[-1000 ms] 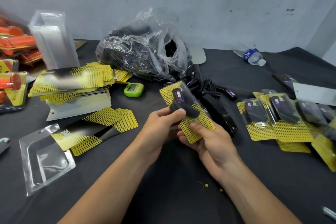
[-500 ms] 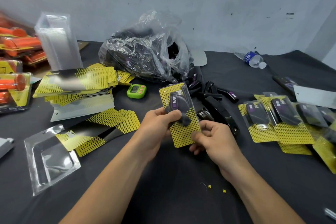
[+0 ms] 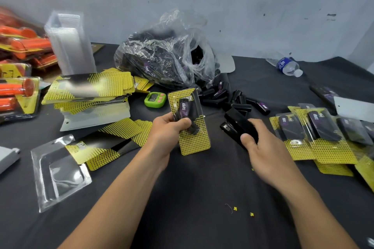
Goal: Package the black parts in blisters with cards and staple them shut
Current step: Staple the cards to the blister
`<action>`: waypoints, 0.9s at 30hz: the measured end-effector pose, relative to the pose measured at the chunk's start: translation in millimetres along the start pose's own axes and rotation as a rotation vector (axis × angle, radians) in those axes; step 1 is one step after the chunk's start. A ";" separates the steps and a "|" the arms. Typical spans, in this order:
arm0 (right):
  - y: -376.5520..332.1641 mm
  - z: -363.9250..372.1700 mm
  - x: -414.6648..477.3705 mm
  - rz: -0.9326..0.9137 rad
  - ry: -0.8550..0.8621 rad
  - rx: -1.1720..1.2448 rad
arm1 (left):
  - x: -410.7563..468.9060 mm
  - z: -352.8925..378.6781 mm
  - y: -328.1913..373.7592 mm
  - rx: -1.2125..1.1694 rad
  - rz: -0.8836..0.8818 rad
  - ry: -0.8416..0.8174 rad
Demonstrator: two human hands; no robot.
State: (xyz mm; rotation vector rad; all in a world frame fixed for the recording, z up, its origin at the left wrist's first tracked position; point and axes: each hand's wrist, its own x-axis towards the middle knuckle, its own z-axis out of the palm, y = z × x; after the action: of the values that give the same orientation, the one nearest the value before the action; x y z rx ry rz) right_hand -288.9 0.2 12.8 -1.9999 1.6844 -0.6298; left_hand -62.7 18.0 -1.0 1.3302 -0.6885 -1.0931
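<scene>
My left hand [image 3: 170, 129] grips a blister pack [image 3: 191, 127] upright above the table; it holds a yellow dotted card and a black part labelled TAPER. To its right my right hand [image 3: 261, 147] curls round a black stapler [image 3: 238, 125] lying on the black cloth. Loose black parts [image 3: 232, 99] lie just beyond the stapler. Finished packs [image 3: 315, 137] are fanned out at the right. A stack of yellow cards [image 3: 89, 89] sits at the left, and an empty clear blister [image 3: 58, 170] with a card lies at the near left.
A clear plastic bag [image 3: 168, 54] of black parts sits at the back centre. A green timer [image 3: 154, 99] lies in front of it. A stack of clear blisters [image 3: 68, 42] stands at the back left beside orange packaged items [image 3: 18, 87]. A water bottle [image 3: 287, 65] lies at the back right.
My right hand has let go of the pack's lower edge and moved right onto the stapler. My left hand now holds the pack alone, more upright.
</scene>
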 end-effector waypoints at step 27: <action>-34.4 30.6 -24.9 0.170 -0.394 0.994 | -2.1 -20.1 28.7 -0.411 0.007 0.092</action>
State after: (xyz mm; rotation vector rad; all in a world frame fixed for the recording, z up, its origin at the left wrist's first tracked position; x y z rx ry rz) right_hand -247.3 31.5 7.8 -1.1464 0.9739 -0.7455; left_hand -39.0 25.1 23.8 1.0155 -0.3729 -1.0909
